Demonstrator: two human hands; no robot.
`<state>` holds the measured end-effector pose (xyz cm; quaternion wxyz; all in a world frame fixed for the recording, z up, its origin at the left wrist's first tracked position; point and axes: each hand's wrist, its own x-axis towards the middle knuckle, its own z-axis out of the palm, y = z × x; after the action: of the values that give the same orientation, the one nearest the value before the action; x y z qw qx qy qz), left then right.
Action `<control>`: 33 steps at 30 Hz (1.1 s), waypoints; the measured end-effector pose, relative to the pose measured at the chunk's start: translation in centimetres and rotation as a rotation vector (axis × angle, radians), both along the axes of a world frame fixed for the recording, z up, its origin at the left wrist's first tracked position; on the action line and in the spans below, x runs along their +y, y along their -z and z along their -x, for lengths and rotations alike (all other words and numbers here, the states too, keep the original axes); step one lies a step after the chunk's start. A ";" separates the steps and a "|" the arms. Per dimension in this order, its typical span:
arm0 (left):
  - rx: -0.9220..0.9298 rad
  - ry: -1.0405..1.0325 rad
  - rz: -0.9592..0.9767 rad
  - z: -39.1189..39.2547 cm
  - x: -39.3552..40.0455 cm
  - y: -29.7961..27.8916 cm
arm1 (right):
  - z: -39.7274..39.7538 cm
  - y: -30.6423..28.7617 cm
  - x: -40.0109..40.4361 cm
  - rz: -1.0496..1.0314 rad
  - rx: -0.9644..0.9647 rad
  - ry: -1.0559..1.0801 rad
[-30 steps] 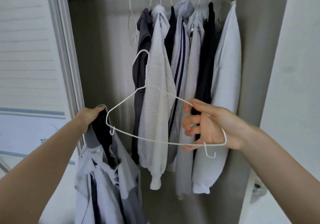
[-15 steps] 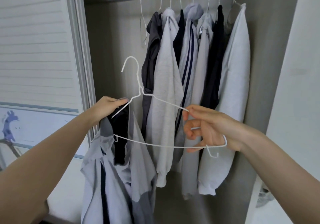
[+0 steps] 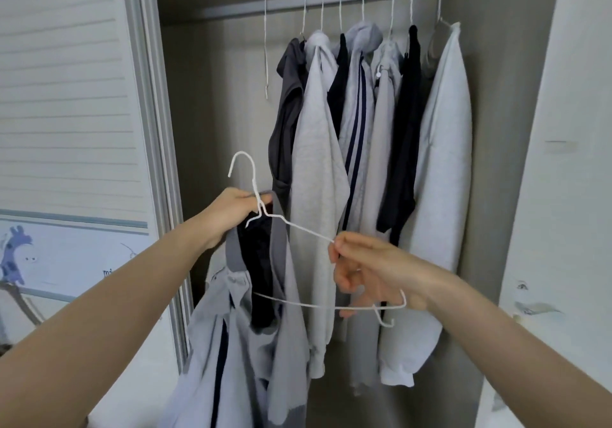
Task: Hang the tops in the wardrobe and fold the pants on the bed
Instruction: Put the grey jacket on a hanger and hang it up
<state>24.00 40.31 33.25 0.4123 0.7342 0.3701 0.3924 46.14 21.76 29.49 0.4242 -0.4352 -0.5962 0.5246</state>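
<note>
while the left hand point(image 3: 233, 210) grips the collar of a grey polo shirt point(image 3: 238, 335) together with the neck of a white wire hanger point(image 3: 298, 228), fingers curled tight, the right hand point(image 3: 371, 272) pinches the hanger's upper arm at the fingertips, its lower bar under the palm. shirt hangs below the left fingers. beyond both: wardrobe rail point(image 3: 331, 1), hung tops point(image 3: 374, 162).

I face an open recess with dull grey-brown inner walls point(image 3: 218, 96) in soft, even, shadowless light. To my left stands a white sliding door with horizontal ribbed slats point(image 3: 63, 96) in a pale metal frame point(image 3: 149, 129); its lower panel carries a blue cartoon giraffe drawing point(image 3: 13, 255). To my right runs a plain white side panel point(image 3: 569, 129).
</note>
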 end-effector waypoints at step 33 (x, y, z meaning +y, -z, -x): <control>-0.152 0.152 -0.606 -1.3 -4.3 -4.3 | 3.2 2.1 6.8 -0.452 -0.301 0.229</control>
<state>25.31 35.99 37.52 0.2292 0.8178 0.1487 0.5066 42.91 28.51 27.43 0.4734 -0.4671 -0.7013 0.2568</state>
